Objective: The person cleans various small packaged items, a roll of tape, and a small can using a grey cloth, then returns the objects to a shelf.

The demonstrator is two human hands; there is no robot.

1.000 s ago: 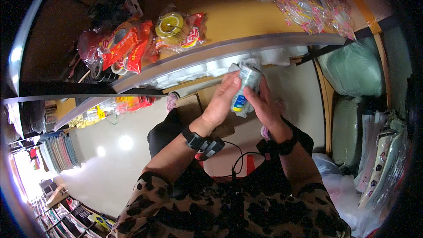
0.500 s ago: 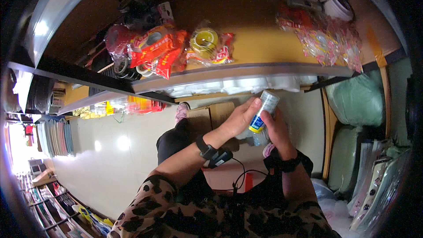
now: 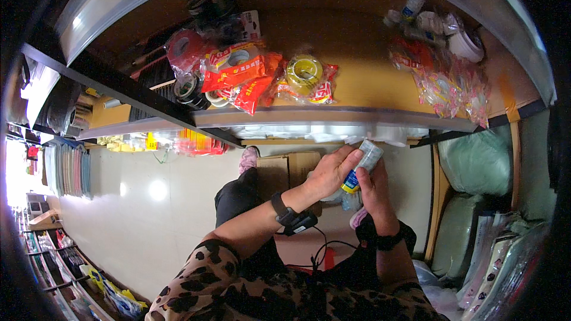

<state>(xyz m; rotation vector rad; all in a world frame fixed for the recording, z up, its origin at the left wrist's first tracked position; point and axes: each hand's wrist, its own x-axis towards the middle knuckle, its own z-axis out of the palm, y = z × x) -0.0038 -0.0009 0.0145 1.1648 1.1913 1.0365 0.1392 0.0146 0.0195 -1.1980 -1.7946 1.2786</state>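
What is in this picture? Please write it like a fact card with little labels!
Held thing: small grey, blue and yellow cylinder, tilted
Holders: left hand and right hand
On flat brown wood-look shelf: yellow ring-shaped tape roll in clear plastic
Shelf's right side: pink-patterned clear plastic packets
Floor: brown cardboard beside pink shoe

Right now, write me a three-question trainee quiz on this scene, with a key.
1. Multiple choice: What are the person's left grip and right grip holding?
A) a pair of scissors
B) a small cylinder with a blue-and-yellow label
C) a red bucket

2. True or false: On the shelf, the yellow tape roll lies to the right of the orange-red packets.

3. Fill in: The green wrapped bundle is on the person's ____ side.

Key: 1. B; 2. true; 3. right
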